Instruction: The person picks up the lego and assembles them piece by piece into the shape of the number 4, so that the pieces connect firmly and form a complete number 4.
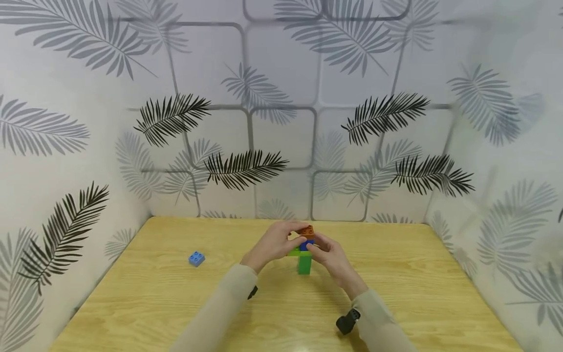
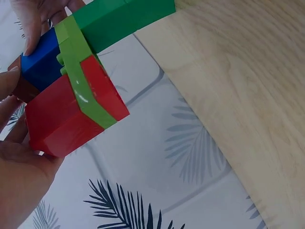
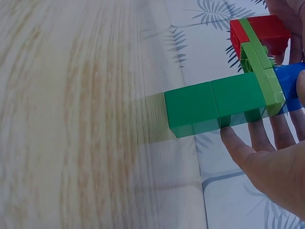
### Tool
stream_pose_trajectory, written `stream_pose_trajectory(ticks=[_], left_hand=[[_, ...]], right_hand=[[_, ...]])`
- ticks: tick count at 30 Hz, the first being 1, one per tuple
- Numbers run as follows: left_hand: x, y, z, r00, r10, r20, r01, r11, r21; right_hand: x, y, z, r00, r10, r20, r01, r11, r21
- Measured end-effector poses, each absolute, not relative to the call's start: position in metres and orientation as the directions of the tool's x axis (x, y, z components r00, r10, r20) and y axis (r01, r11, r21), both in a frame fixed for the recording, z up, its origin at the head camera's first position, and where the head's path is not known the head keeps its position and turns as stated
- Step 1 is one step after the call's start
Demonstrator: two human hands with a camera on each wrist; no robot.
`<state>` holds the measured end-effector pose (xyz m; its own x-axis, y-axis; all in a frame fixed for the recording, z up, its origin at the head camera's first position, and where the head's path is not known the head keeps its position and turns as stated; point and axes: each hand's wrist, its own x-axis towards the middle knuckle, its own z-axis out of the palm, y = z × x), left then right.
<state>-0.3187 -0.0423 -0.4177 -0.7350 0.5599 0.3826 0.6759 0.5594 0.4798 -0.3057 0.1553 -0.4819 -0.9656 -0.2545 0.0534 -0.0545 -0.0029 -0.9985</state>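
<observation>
A toy brick structure stands on the table in the head view. Its base is two stacked green bricks (image 3: pixel 190 109), with a long lime-green brick (image 2: pixel 78 71) lying across the top. To the left, a red brick (image 2: pixel 57 114) sits on the lime one, with more red beneath it. Above the green column is a blue brick (image 2: pixel 40 59), capped by an orange-brown brick (image 1: pixel 308 231). My left hand (image 1: pixel 274 240) pinches the orange-brown brick from the left. With its thumb on the blue brick, my right hand (image 1: pixel 333 256) grips the structure from the right, its fingers behind.
A loose light-blue brick (image 1: pixel 196 258) lies on the wooden table (image 1: pixel 396 274), left of the structure. A leaf-patterned wall covering (image 1: pixel 281 137) rises behind the table's far edge and along both sides.
</observation>
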Motion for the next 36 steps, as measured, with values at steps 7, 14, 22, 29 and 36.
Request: stream_pose_trajectory(ticks=[7,14,22,29,36], left_hand=[[-0.317,-0.042,-0.415,-0.73,0.577,0.365,0.68,0.559,0.475],[-0.317,-0.041,-0.42,-0.73,0.57,0.379,0.68,0.544,0.492],[-0.319,-0.039,-0.424,-0.675,0.564,0.476,0.738,0.517,0.433],[-0.32,-0.047,-0.435,-0.679,0.495,0.541,0.733,0.479,0.482],[-0.315,-0.065,-0.447,-0.716,0.375,0.588,0.697,0.424,0.579]], right_hand=[[-0.303,0.152,-0.475,-0.986,-0.154,0.063,-0.051,-0.077,-0.996],[-0.299,0.143,-0.462,-0.992,-0.083,0.091,-0.086,-0.06,-0.995],[-0.303,0.138,-0.452,-0.992,-0.078,0.103,-0.103,-0.001,-0.995],[-0.307,0.141,-0.45,-0.984,-0.154,0.087,-0.09,0.016,-0.996],[-0.307,0.14,-0.452,-0.989,-0.121,0.081,-0.085,0.023,-0.996]])
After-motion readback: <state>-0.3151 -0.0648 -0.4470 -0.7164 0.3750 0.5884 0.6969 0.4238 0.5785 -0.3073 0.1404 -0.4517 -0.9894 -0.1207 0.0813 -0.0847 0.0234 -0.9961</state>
